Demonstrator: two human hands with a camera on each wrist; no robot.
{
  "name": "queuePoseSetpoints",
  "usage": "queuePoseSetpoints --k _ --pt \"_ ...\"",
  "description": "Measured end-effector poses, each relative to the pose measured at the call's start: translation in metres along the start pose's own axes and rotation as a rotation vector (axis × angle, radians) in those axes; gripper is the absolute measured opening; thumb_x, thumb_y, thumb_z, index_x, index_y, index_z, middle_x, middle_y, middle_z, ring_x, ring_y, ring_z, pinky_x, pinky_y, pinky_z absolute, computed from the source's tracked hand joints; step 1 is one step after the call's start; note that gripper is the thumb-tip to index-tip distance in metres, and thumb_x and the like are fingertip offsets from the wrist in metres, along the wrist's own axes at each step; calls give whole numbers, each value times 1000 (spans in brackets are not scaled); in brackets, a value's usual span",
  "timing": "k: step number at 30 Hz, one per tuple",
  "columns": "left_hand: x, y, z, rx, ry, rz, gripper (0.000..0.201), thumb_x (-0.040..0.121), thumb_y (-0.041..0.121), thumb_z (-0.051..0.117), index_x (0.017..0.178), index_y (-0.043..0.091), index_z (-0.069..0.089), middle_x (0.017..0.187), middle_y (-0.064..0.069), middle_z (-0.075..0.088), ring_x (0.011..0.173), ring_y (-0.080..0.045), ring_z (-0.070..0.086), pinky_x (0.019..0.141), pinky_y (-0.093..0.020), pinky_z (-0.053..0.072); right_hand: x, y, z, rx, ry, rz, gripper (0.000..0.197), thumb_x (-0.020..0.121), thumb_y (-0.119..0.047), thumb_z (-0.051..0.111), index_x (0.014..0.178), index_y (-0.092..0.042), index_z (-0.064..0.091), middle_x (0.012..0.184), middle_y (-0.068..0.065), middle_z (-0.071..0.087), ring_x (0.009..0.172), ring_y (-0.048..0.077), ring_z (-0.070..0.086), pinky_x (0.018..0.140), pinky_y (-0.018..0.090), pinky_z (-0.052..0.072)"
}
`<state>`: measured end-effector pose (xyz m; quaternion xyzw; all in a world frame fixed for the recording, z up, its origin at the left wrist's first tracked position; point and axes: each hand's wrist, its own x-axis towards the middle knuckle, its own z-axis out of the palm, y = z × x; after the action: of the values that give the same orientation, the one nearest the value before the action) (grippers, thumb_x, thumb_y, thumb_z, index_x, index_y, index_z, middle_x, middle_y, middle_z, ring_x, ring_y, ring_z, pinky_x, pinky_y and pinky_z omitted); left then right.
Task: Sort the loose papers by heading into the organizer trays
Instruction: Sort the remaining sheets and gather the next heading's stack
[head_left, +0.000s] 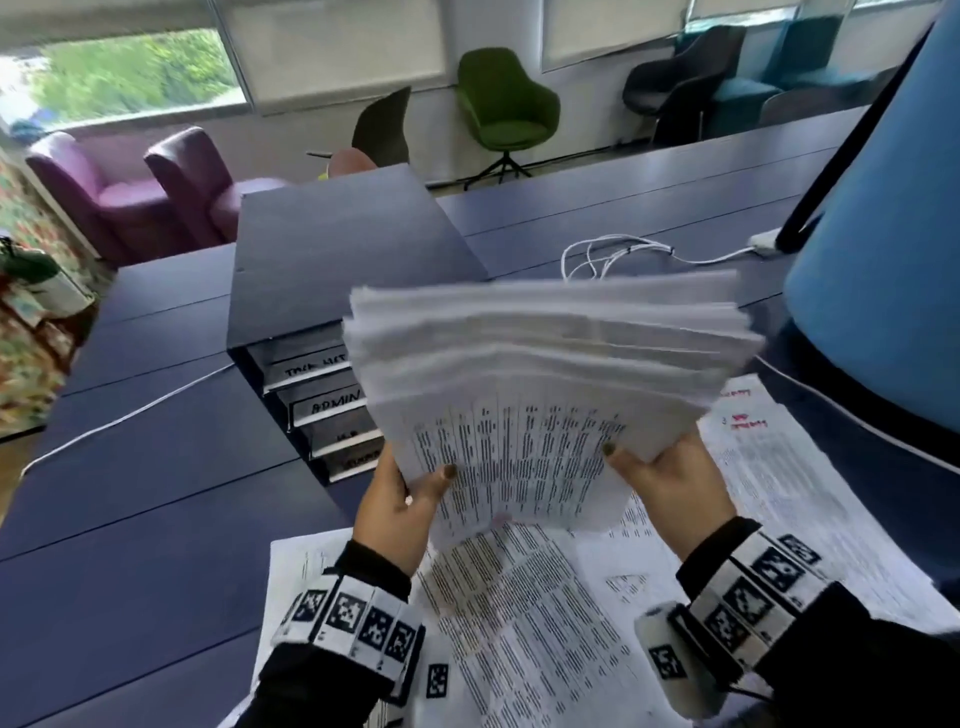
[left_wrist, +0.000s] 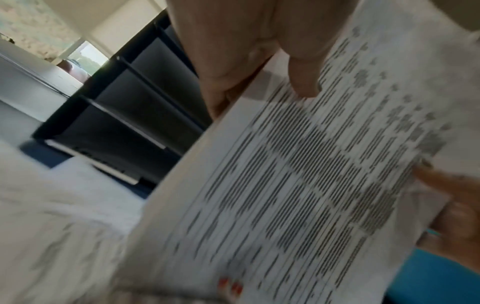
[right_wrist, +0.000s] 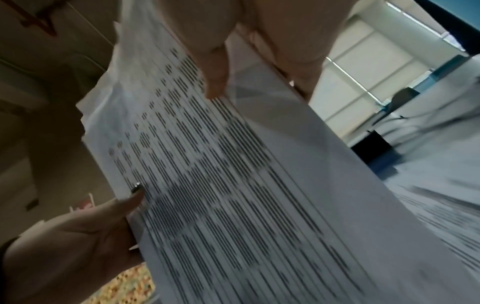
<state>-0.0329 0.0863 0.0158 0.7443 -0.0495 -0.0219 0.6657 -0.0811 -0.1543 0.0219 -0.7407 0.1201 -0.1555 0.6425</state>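
I hold a thick stack of printed papers up above the desk, its far edge fanned out. My left hand grips its near left corner, thumb on top. At the near right corner my right hand pinches it the same way. In the left wrist view the left hand holds the stack of papers; in the right wrist view the right hand clasps the stack's edge. The dark blue organizer stands behind to the left, with labelled trays, one reading ADMIN.
More loose papers lie spread on the dark blue desk under my hands. A white cable coils behind the stack, another cable runs left. A blue chair back rises at right. Armchairs stand beyond the desk.
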Motion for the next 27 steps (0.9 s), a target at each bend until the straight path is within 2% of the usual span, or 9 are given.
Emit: queuePoseSetpoints --k 2,5,7,11,14,17,21,23,27 --pt "-6 -8 2 67 -49 -37 44 86 16 62 111 46 42 102 25 64 106 -2 58 93 -32 47 -2 4 1 26 16 37 79 55 -55 80 119 -18 51 106 -4 69 101 11 65 88 33 52" --pt "-8 -7 7 39 -69 -83 46 88 11 57 113 44 36 104 21 58 98 7 55 81 -12 48 2 7 3 40 18 56 54 73 -28 78 119 -17 52 111 0 68 107 17 63 95 43 50" --pt "-5 -3 8 32 -76 -99 45 90 9 52 113 43 34 104 24 55 94 13 52 75 -6 44 6 8 4 32 18 57 50 74 -31 77 117 -16 55 111 -1 68 107 16 63 97 44 48" --pt "-2 -8 8 127 -106 -165 44 93 9 49 129 31 36 104 25 54 102 0 55 89 -21 42 9 4 7 -30 34 86 43 77 -38 71 114 -23 57 108 -8 68 104 11 63 93 38 49" --pt "-3 -14 8 184 -72 -182 39 95 11 48 132 21 43 100 28 54 100 -1 55 86 -18 41 10 6 5 -177 10 154 29 87 -33 62 115 -24 58 107 -10 68 101 12 62 90 35 48" --pt "-5 -12 9 189 -6 -154 34 95 13 49 127 24 49 102 23 59 93 8 54 84 -16 44 12 0 1 -390 -57 295 32 91 -36 55 118 -21 58 115 -2 65 99 17 59 83 29 43" --pt "-2 1 11 243 49 -106 27 95 15 47 110 37 51 101 16 63 98 -10 60 84 -25 48 13 -17 -7 -642 -174 398 33 91 -40 54 107 -14 67 108 6 69 97 22 63 86 30 47" --pt "2 11 8 293 64 -28 31 96 14 45 91 45 48 89 19 63 87 -11 63 75 -32 54 10 -26 -6 -650 -218 334 22 89 -35 59 89 -16 70 92 4 72 83 18 66 78 31 53" --pt "12 32 3 488 70 184 23 95 11 43 95 34 47 74 9 57 64 -13 54 53 -24 40 3 -54 2 -576 -233 -58 13 87 -23 64 93 -34 67 93 -16 69 89 0 63 82 13 48"
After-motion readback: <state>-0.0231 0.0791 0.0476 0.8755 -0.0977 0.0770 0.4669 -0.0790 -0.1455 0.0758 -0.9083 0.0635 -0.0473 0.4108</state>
